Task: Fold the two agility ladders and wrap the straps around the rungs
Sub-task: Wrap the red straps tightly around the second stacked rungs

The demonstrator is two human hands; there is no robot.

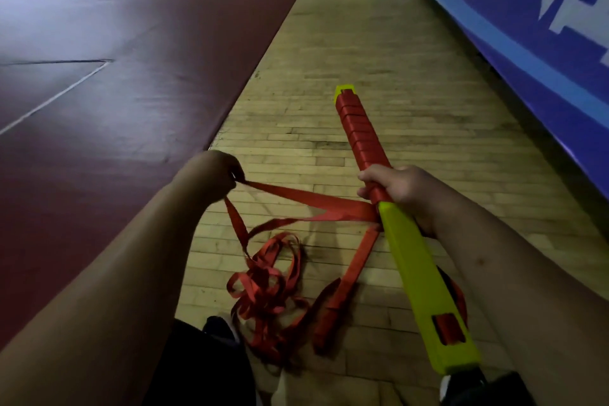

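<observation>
My right hand [398, 189] grips the stacked rungs [418, 273], their long axis pointing away from me above the floor [329, 43]. My left hand [217, 175] pinches the strap [309, 199], stretched taut leftward, crosswise from the rungs beside my right hand.

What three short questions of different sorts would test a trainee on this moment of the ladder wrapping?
1. True or false: the left hand pinches the red strap and holds it taut.
2. The right hand holds: (A) the stacked yellow rungs, (B) a blue banner, (C) a maroon mat.
3. Fill in: the spare strap lies in a loose pile on the ___ floor.
Key: 1 true; 2 A; 3 wooden.
</observation>
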